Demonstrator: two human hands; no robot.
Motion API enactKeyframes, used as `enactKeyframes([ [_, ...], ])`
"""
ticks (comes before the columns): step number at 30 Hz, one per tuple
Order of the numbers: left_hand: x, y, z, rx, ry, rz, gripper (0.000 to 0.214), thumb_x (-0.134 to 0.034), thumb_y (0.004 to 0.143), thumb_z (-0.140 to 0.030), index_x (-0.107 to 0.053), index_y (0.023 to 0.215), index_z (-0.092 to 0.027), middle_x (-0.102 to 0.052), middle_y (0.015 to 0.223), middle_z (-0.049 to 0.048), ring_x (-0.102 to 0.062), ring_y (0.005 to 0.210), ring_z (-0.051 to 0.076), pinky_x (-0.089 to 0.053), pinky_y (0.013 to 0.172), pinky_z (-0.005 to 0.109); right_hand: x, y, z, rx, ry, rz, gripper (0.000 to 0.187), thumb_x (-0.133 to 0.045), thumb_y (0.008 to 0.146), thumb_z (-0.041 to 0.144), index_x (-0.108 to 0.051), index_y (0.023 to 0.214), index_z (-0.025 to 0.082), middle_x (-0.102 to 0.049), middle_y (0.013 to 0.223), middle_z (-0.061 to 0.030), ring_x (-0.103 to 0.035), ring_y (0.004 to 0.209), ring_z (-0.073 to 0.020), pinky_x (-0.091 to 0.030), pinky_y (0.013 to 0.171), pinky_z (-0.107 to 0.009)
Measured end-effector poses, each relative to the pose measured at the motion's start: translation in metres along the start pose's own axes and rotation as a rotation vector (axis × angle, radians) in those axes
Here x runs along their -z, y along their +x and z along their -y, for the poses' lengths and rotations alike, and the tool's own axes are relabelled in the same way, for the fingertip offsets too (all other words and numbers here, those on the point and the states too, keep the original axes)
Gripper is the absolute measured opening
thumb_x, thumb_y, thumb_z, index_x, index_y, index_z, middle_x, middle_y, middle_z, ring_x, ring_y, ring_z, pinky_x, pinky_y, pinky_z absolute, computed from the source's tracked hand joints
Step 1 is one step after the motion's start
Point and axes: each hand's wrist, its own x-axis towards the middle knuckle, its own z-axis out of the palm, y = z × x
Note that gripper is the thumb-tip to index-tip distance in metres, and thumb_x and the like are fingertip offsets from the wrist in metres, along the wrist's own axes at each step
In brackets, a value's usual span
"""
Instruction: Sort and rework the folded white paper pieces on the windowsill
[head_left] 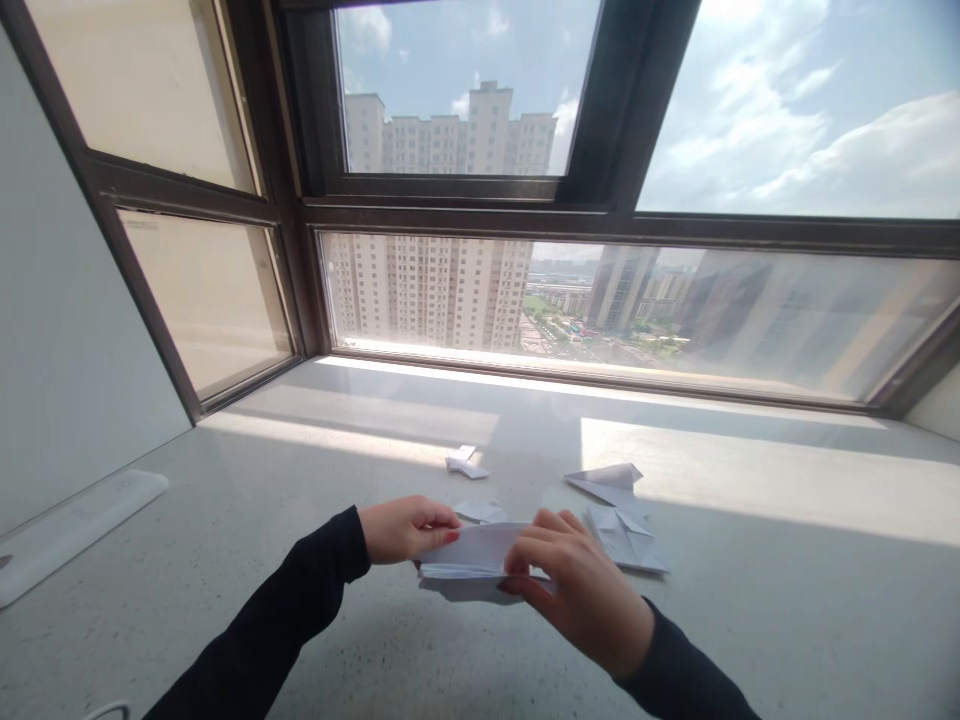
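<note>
Between my two hands is a piece of folded white paper (480, 546), its layers opening toward me along a long horizontal fold. My left hand (409, 530) pinches its left end, thumb on the near face. At the right end, my right hand (574, 575) is closed on the paper with curled fingers and the thumb beneath. Just behind it lies another folded paper piece (484, 512), partly covered. A small folded paper shape (466, 462) rests farther back. To the right are a paper plane (609, 482) and a flat folded paper piece (630, 542).
The pale speckled sill (787, 620) stretches under everything, with sunlit patches. A long white plastic object (82, 535) lies at the left beside the wall. Dark-framed windows (465, 222) rise behind, showing tall buildings. A bit of white cable (109, 711) shows at the bottom left.
</note>
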Motion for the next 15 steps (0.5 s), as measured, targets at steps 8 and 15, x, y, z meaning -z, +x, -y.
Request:
enactKeyframes([
  [8, -0.034, 0.017, -0.010, -0.120, 0.262, 0.024, 0.030, -0.047, 0.078, -0.039, -0.056, 0.096, -0.017, -0.058, 0.077, 0.0007, -0.051, 0.067, 0.012, -0.038, 0.058, 0.019, -0.022, -0.009, -0.006, -0.073, -0.328, 0.078, 0.008, -0.059, 0.071, 0.019, -0.060, 0.063, 0.020, -0.064, 0.067, 0.0014, -0.049, 0.071, -0.0150, -0.023, 0.066, -0.030],
  [15, -0.066, 0.017, -0.006, -0.123, 0.609, -0.156, 0.017, -0.038, 0.084, -0.025, -0.051, 0.089, -0.015, -0.058, 0.082, 0.0037, -0.054, 0.075, 0.016, -0.041, 0.067, 0.024, -0.029, -0.014, -0.013, -0.065, -0.329, 0.019, 0.009, -0.060, 0.070, 0.017, -0.059, 0.062, 0.020, -0.062, 0.064, 0.0020, -0.049, 0.069, -0.0148, -0.024, 0.065, -0.029],
])
